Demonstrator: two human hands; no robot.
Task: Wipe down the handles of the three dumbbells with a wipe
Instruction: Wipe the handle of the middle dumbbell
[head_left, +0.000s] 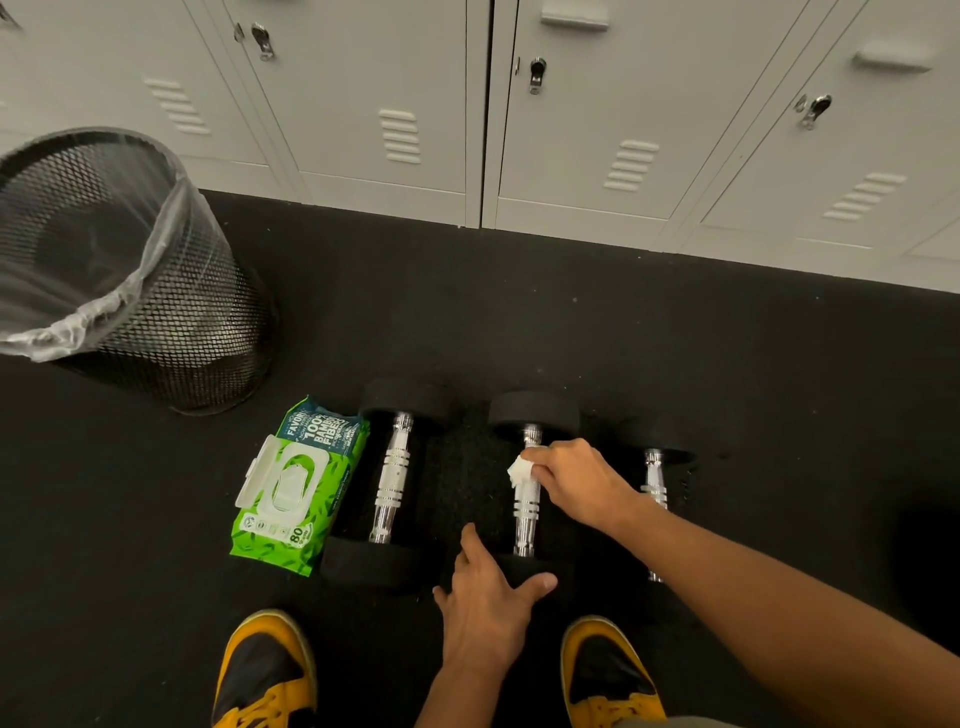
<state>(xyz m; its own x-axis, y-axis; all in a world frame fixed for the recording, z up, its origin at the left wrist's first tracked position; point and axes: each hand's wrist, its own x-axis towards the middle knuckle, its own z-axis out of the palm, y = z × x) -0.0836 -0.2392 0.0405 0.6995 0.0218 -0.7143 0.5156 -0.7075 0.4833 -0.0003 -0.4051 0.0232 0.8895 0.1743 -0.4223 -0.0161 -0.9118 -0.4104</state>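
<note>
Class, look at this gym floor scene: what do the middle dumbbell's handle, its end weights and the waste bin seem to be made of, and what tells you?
Middle dumbbell's handle: polished, chrome-like metal, bright and mirror-shiny with ringed grooves.
End weights: probably rubber or a rubber coating, matte black without glare.
Waste bin: black wire mesh, since light shows through its grid; a thin clear plastic liner folds over its rim.

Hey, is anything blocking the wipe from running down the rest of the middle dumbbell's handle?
Nothing visible. The right hand presses the wipe on the middle dumbbell's handle; the chrome below is bare. The left hand rests on its near weight.
</note>
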